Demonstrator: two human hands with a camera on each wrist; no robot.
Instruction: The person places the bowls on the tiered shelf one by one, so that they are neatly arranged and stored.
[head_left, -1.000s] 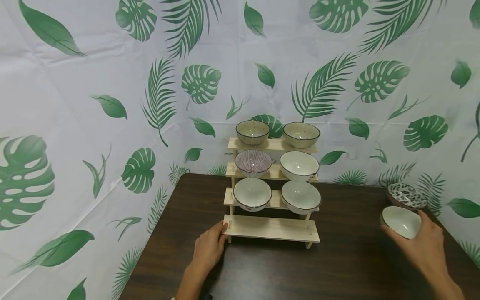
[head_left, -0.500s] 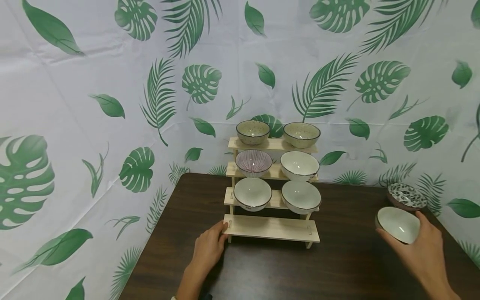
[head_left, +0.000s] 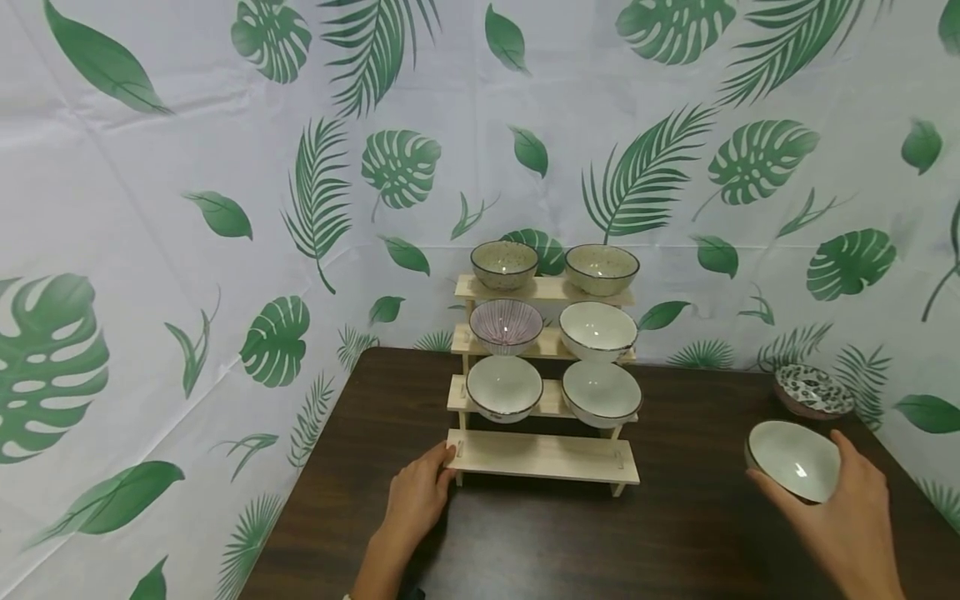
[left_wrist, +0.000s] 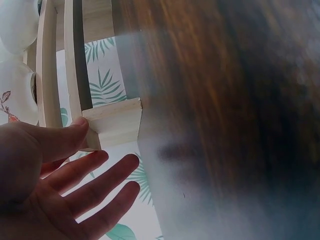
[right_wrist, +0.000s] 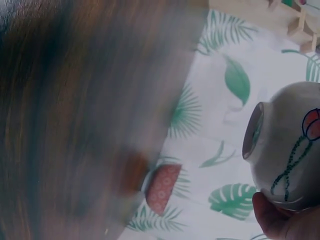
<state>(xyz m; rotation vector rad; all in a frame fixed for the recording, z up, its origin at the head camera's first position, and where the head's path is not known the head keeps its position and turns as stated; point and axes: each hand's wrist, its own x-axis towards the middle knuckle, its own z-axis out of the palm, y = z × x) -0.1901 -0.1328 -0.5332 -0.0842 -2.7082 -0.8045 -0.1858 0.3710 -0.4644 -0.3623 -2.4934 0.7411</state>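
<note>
My right hand (head_left: 851, 517) grips a white bowl (head_left: 795, 458) by its sides and holds it tilted over the right part of the table. In the right wrist view, the bowl (right_wrist: 292, 145) shows a red flower with a green stem on its outside; a fingertip presses near its base. My left hand (head_left: 418, 492) pinches the left end of the lowest step of a tiered wooden stand (head_left: 543, 456). The left wrist view has the thumb on the step's edge (left_wrist: 112, 122), the other fingers spread below. Nothing stands on that lowest step.
Two bowls stand on each upper step: speckled green bowls (head_left: 504, 265) on top, a purple striped bowl (head_left: 506, 327) beside a white one (head_left: 597, 331), then two white bowls (head_left: 505, 389). A patterned dark bowl (head_left: 813, 392) sits at the table's (head_left: 697, 500) back right, by the leaf-print cloth (head_left: 555, 125).
My right hand has brought the white bowl slightly left and toward me, away from the patterned bowl, and its inside faces the head camera more. The left hand stays on the stand.
</note>
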